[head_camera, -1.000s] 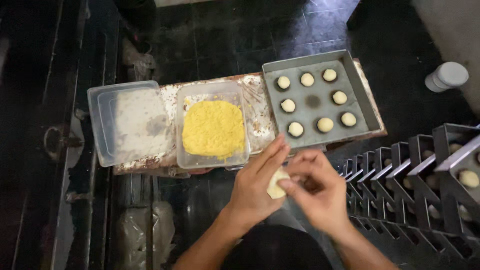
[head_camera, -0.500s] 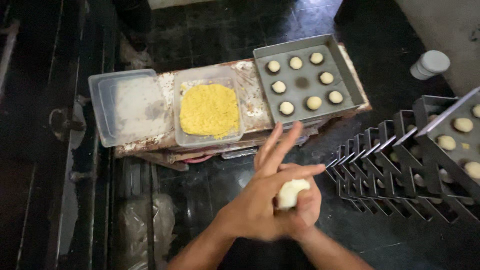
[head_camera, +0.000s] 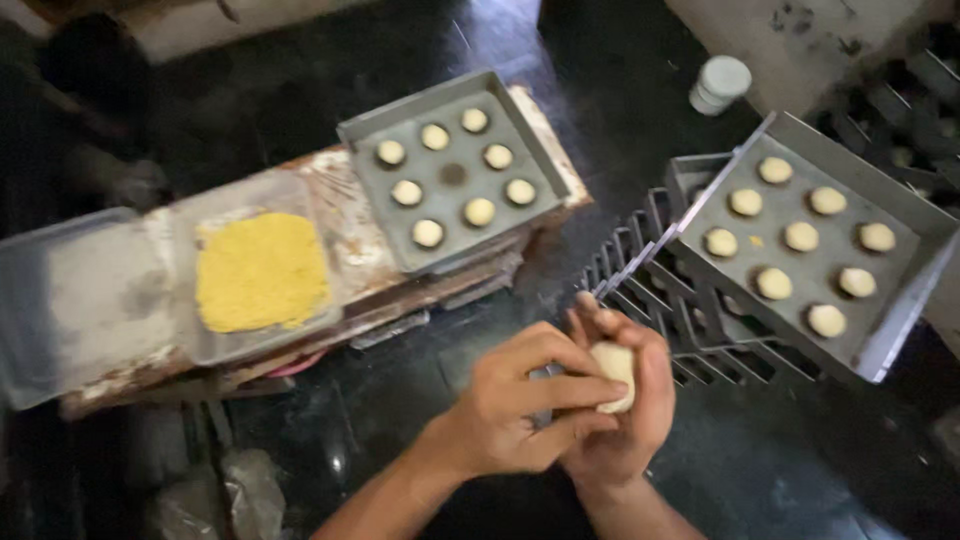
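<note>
A pale ball of dough (head_camera: 614, 370) sits cupped in my right hand (head_camera: 625, 420), low in the middle of the view. My left hand (head_camera: 510, 405) lies over it from the left, fingers curled against the dough. Up and to the left, a grey metal tray (head_camera: 365, 135) holds several small dough balls on a worn wooden board (head_camera: 345, 270). A clear tub of yellow crumbs (head_camera: 262, 270) stands left of that tray. Another grey tray (head_camera: 905, 300) with several dough balls rests tilted on a metal rack at the right.
A clear tub with a whitish coating (head_camera: 75, 300) sits at the far left. A white lidded jar (head_camera: 720, 85) stands on the dark wet floor at the top right. The metal rack (head_camera: 665, 300) lies just right of my hands.
The view has swung to the right, bringing the right tray into full sight. My left fingers, spread half a second ago, have closed over the dough in my right hand.
</note>
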